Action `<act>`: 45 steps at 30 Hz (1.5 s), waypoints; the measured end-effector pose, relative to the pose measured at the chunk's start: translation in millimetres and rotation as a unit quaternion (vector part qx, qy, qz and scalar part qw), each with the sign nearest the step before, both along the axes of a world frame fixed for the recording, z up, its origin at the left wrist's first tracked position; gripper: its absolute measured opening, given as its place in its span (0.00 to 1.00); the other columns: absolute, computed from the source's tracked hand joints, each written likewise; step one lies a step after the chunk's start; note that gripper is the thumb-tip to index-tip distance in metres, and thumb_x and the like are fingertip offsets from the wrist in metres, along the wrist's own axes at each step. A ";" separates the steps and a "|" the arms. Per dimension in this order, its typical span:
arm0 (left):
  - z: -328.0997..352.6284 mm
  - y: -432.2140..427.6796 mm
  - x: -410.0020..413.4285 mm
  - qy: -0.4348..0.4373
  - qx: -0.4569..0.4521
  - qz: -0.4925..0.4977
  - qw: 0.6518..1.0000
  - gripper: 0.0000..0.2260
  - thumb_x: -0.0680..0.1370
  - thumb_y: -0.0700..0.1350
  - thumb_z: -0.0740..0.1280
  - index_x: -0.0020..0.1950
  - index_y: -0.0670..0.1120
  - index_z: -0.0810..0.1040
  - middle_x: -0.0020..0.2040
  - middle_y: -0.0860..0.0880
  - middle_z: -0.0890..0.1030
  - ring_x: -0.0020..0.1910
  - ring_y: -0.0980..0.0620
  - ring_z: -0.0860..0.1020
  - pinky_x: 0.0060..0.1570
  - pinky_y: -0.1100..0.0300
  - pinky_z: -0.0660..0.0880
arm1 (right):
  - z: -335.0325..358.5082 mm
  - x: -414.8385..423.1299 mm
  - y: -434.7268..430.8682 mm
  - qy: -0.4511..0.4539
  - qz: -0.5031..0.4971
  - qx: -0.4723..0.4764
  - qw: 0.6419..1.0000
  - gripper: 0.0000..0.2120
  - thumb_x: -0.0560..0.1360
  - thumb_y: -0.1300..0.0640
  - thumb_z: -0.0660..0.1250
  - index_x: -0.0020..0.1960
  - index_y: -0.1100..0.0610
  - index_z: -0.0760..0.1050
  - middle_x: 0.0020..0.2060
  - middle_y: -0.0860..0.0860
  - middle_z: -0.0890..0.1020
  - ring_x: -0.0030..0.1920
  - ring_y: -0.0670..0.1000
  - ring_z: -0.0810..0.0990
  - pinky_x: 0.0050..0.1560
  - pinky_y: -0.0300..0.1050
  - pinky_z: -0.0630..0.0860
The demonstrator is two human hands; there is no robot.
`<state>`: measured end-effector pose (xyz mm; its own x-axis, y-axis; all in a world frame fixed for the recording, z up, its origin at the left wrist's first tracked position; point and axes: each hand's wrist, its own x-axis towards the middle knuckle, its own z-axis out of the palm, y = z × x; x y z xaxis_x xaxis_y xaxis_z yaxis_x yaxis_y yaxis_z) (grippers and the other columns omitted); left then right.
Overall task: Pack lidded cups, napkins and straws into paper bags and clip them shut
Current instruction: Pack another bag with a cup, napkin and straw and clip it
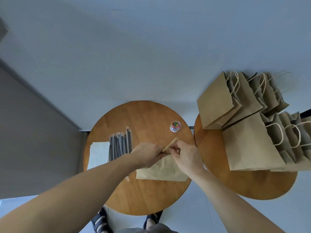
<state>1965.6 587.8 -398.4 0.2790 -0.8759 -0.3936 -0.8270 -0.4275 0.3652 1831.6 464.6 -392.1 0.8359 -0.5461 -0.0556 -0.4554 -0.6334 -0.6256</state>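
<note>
Seen from above, a person's two bare hands meet at the top edge of a brown paper bag (161,171) standing on a round wooden table (139,195). The left hand (148,155) curls its fingers over the bag's mouth from the left. The right hand (186,156) pinches the same edge from the right, and the fingertips of both hands are close together. The fingertips themselves are hidden, so whether they hold a clip cannot be told. The bag's pale twine handles (172,142) stick out between the hands, pointing away from the person. To the left of the bag lies a bundle of dark wrapped straws (120,145), and just beside them a stack of white napkins (99,154) at the table's left edge. Beyond the hands, towards the far right of the table, sits a small clear tub of coloured paper clips (175,126). A second round wooden table (244,184) stands close on the right, carrying two rows of brown handled bags (249,145). Both tables stand against a pale wall. At the bottom of the view, the person's sandalled feet (101,221) show under the table's near edge.
</note>
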 end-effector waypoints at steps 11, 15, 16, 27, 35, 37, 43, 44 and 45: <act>1.8 1.3 -3.2 0.008 0.015 0.001 1.000 0.15 0.84 0.56 0.54 0.44 0.49 0.68 0.32 0.54 0.68 0.37 0.47 0.71 0.37 0.55 0.68 | -3.3 -4.5 2.7 -0.026 0.068 -0.103 0.992 0.03 0.75 0.57 0.72 0.44 0.56 0.81 0.33 0.48 0.83 0.33 0.50 0.80 0.34 0.49 0.79; 0.4 3.0 -2.1 0.016 0.002 0.004 1.000 0.15 0.84 0.56 0.55 0.40 0.51 0.66 0.31 0.55 0.68 0.34 0.49 0.70 0.34 0.56 0.64 | -4.3 -5.7 3.0 -0.044 0.095 -0.140 0.985 0.04 0.72 0.61 0.75 0.40 0.57 0.81 0.30 0.49 0.81 0.29 0.52 0.79 0.27 0.49 0.77; -0.5 3.1 -2.1 0.017 0.000 0.009 1.000 0.14 0.84 0.56 0.55 0.41 0.51 0.67 0.31 0.55 0.69 0.34 0.49 0.71 0.34 0.57 0.64 | -5.0 -5.7 2.3 -0.040 0.098 -0.141 0.984 0.04 0.72 0.60 0.75 0.40 0.57 0.81 0.31 0.50 0.81 0.29 0.52 0.79 0.27 0.49 0.77; -2.9 4.2 -8.5 0.028 -0.011 0.055 0.998 0.12 0.83 0.54 0.57 0.52 0.50 0.76 0.32 0.56 0.69 0.37 0.49 0.73 0.36 0.56 0.67 | -11.1 0.6 -4.0 0.131 0.126 -0.123 0.976 0.10 0.79 0.46 0.63 0.51 0.51 0.79 0.42 0.47 0.82 0.43 0.50 0.80 0.43 0.48 0.77; 12.0 8.1 -1.6 0.080 -0.023 0.059 0.995 0.07 0.80 0.54 0.63 0.49 0.53 0.77 0.35 0.57 0.75 0.37 0.51 0.76 0.36 0.57 0.70 | -0.6 -12.5 3.7 -0.025 0.126 -0.126 0.984 0.05 0.75 0.53 0.71 0.45 0.54 0.81 0.38 0.46 0.82 0.37 0.45 0.79 0.36 0.39 0.75; 16.0 14.7 6.4 0.104 -0.036 0.067 0.992 0.10 0.77 0.55 0.67 0.57 0.55 0.78 0.42 0.60 0.78 0.42 0.55 0.79 0.43 0.58 0.76 | 2.3 -25.1 0.3 -0.159 0.099 -0.133 0.973 0.03 0.72 0.57 0.73 0.41 0.55 0.81 0.34 0.44 0.81 0.33 0.39 0.74 0.34 0.28 0.69; -2.4 57.4 24.5 0.176 -0.032 0.161 0.971 0.32 0.70 0.57 0.76 0.71 0.56 0.69 0.62 0.61 0.75 0.59 0.60 0.75 0.58 0.63 0.72 | -11.2 -57.0 -19.8 -0.112 0.002 -0.034 0.993 0.23 0.68 0.54 0.79 0.60 0.56 0.76 0.52 0.43 0.77 0.52 0.42 0.74 0.51 0.33 0.71; -7.7 65.2 24.7 0.184 -0.025 0.172 0.968 0.34 0.69 0.57 0.77 0.72 0.56 0.68 0.63 0.61 0.74 0.60 0.60 0.74 0.59 0.62 0.71 | -15.6 -61.3 -22.6 -0.082 -0.004 0.007 0.997 0.30 0.68 0.52 0.79 0.66 0.55 0.73 0.58 0.43 0.75 0.58 0.42 0.73 0.56 0.36 0.70; -13.4 72.2 24.0 0.189 -0.016 0.182 0.965 0.35 0.68 0.57 0.77 0.73 0.57 0.68 0.63 0.62 0.73 0.61 0.60 0.73 0.60 0.62 0.70 | -19.4 -65.3 -25.0 -0.052 -0.011 0.046 0.998 0.33 0.68 0.51 0.79 0.69 0.53 0.70 0.62 0.42 0.73 0.62 0.41 0.70 0.59 0.37 0.70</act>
<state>1989.6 660.0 -411.8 0.4117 -0.7607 -0.5018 -0.4299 -0.6476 0.6292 1766.4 439.6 -411.6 0.8271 -0.5617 -0.0195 -0.3984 -0.5615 -0.7252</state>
